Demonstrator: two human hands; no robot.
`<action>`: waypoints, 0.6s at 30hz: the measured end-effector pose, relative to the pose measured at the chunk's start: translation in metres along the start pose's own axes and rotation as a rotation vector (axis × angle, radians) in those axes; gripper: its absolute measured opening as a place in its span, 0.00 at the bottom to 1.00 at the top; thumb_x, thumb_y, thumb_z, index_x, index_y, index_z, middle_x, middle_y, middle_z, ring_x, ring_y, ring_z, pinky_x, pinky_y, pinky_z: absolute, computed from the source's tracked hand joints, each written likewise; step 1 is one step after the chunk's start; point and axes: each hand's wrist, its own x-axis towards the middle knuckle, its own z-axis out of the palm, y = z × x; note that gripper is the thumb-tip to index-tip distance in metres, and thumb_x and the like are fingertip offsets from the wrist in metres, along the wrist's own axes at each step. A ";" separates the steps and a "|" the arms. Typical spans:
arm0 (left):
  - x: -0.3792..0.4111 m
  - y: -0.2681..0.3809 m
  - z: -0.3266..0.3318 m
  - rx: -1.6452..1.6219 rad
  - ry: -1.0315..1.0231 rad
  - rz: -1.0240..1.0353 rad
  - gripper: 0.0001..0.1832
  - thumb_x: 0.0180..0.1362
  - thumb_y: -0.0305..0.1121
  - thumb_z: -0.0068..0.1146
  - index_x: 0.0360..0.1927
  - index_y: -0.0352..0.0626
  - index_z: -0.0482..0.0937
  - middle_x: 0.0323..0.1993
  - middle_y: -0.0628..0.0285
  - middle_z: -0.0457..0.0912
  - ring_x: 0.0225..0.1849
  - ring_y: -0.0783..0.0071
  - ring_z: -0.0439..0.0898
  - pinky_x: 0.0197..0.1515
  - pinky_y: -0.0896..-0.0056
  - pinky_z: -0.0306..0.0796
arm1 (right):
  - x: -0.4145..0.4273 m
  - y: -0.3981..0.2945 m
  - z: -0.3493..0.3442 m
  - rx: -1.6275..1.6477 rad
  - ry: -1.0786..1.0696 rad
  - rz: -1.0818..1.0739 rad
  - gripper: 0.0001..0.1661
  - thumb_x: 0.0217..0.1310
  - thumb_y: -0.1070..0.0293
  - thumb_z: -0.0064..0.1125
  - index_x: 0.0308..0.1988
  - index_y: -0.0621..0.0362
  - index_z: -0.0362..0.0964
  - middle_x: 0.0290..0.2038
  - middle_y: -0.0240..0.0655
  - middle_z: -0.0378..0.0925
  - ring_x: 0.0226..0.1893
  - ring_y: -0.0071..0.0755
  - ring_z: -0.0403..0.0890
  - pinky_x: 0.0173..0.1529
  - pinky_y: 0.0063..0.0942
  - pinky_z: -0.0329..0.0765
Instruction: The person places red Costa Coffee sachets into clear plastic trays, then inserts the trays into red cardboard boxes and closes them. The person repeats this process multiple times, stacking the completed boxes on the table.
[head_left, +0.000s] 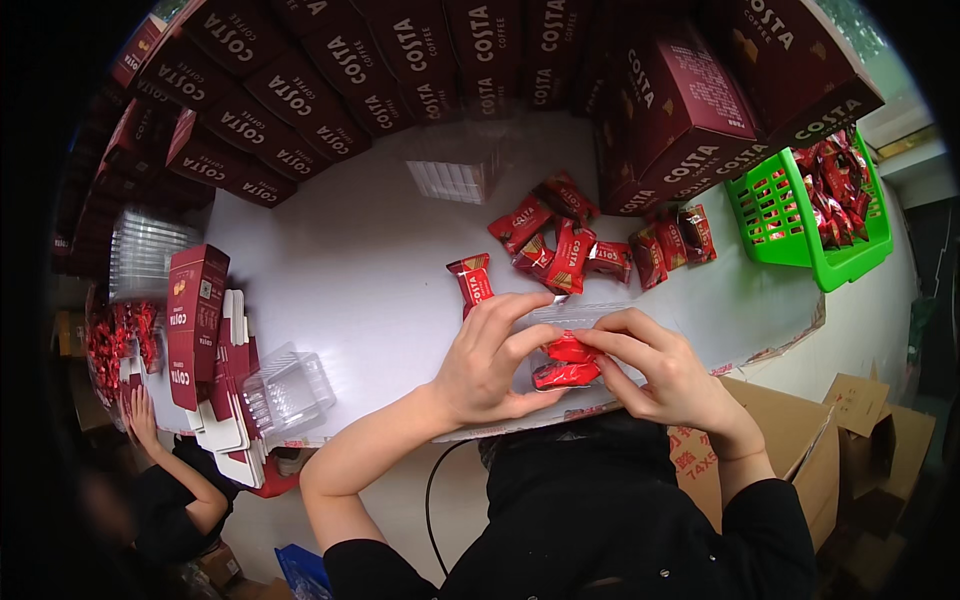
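Before me on the white tabletop is a clear plastic tray (592, 307) with compartments, partly hidden by my hands. My left hand (484, 360) grips it from the left, thumb at the near side and fingertips towards the far side. Inside lies a shiny red wrapped packet (566, 375) near the front. My right hand (660, 367) pinches another red packet (568, 347) just behind it, with left fingertips close to it. A single Costa packet (473, 277) lies just beyond my left hand. Several loose packets (570, 255) are heaped past the tray.
Maroon Costa Coffee boxes (300, 97) are stacked along the back. A green plastic basket (817, 259) of packets stands right. Clear trays (289, 394) and flat cartons (225, 427) lie left, near another person's hand (140, 416). A cardboard box (780, 427) sits below right.
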 end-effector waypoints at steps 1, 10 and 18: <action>0.001 -0.001 0.002 0.025 0.032 0.064 0.23 0.41 0.39 0.75 0.43 0.49 0.82 0.60 0.57 0.72 0.56 0.51 0.72 0.56 0.52 0.70 | 0.000 0.001 0.002 0.001 0.011 0.003 0.21 0.52 0.82 0.61 0.49 0.64 0.77 0.41 0.42 0.77 0.34 0.42 0.82 0.38 0.34 0.80; 0.000 0.000 0.000 0.199 -0.125 0.194 0.20 0.50 0.41 0.69 0.49 0.58 0.83 0.55 0.65 0.78 0.63 0.49 0.70 0.56 0.45 0.70 | 0.000 0.016 0.007 0.049 0.066 -0.076 0.12 0.52 0.73 0.68 0.39 0.59 0.76 0.39 0.40 0.80 0.39 0.44 0.82 0.44 0.35 0.79; 0.003 0.004 0.000 0.239 -0.120 0.207 0.09 0.54 0.39 0.66 0.39 0.59 0.82 0.53 0.65 0.79 0.64 0.50 0.70 0.58 0.41 0.70 | -0.003 0.021 -0.018 -0.180 0.238 -0.080 0.12 0.50 0.78 0.69 0.37 0.60 0.77 0.39 0.37 0.79 0.43 0.43 0.79 0.45 0.37 0.77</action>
